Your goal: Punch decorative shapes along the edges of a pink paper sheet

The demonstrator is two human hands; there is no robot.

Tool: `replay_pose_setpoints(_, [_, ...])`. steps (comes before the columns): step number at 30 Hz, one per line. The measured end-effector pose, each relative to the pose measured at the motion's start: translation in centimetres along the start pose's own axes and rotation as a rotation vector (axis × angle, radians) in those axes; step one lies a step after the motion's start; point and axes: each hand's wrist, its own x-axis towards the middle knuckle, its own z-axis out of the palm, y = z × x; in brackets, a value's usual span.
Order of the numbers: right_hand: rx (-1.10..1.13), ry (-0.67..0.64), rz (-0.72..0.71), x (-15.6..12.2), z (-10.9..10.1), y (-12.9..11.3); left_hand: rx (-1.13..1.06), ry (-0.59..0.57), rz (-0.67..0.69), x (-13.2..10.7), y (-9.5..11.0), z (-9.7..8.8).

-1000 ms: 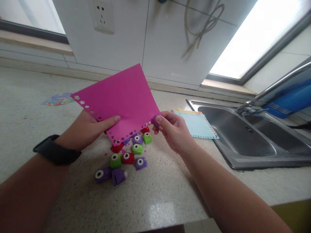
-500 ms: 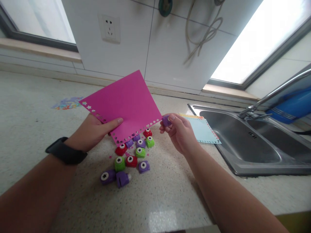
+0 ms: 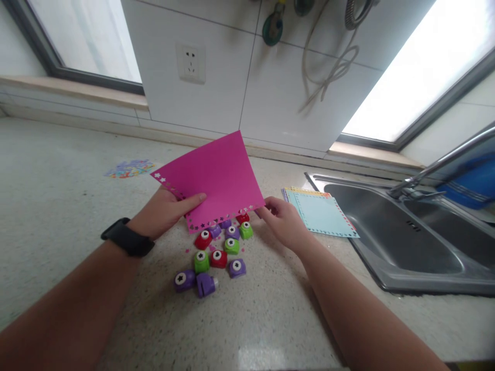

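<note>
My left hand [image 3: 172, 208] pinches a pink sheet of paper [image 3: 218, 172] with the thumb on top, keeping it raised and tilted above the counter. Small star and heart shapes are cut along the sheet's left and lower edges. At the sheet's right corner, my right hand [image 3: 282, 221] is closed with its fingertips turned away; a bit of the purple craft punch [image 3: 259, 212] shows by them, mostly hidden. Below the sheet stand several other punches: a red one [image 3: 218, 258], a green one [image 3: 201, 261] and a purple one [image 3: 237, 267]. Pink cut-outs lie among them.
A stack of punched paper, light blue sheet [image 3: 320, 210] on top, lies right of my right hand, partly over the rim of the steel sink [image 3: 386, 242]. Colourful paper bits [image 3: 129, 168] are piled at the back left. A tiled wall [image 3: 216, 103] stands behind.
My right hand has turned and dropped slightly at the sheet's corner, so the purple punch is now mostly out of sight. The camera view has shifted, moving the counter items rightward.
</note>
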Motion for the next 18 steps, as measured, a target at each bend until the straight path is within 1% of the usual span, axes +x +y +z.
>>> replay_pose_setpoints(2, [-0.075, -0.022, -0.044, 0.0, 0.0, 0.2, 0.002, -0.001, -0.012, 0.0, 0.1, 0.0])
replay_pose_setpoints(5, [-0.105, -0.056, -0.067, 0.1, 0.1, 0.9, -0.031, -0.014, -0.010, -0.1, 0.5, 0.1])
replay_pose_setpoints(9, [-0.118, -0.113, -0.036, 0.0, 0.3, 1.3, -0.051, -0.036, 0.007, 0.0, 0.7, 0.2])
replay_pose_setpoints(13, [-0.106, -0.136, 0.004, -0.1, 0.3, 0.9, -0.079, -0.040, 0.036, 0.1, 0.4, 0.2])
replay_pose_setpoints(18, [-0.176, -0.125, 0.029, 0.1, 0.0, 0.3, -0.142, -0.062, 0.027, 0.3, 0.3, 0.1])
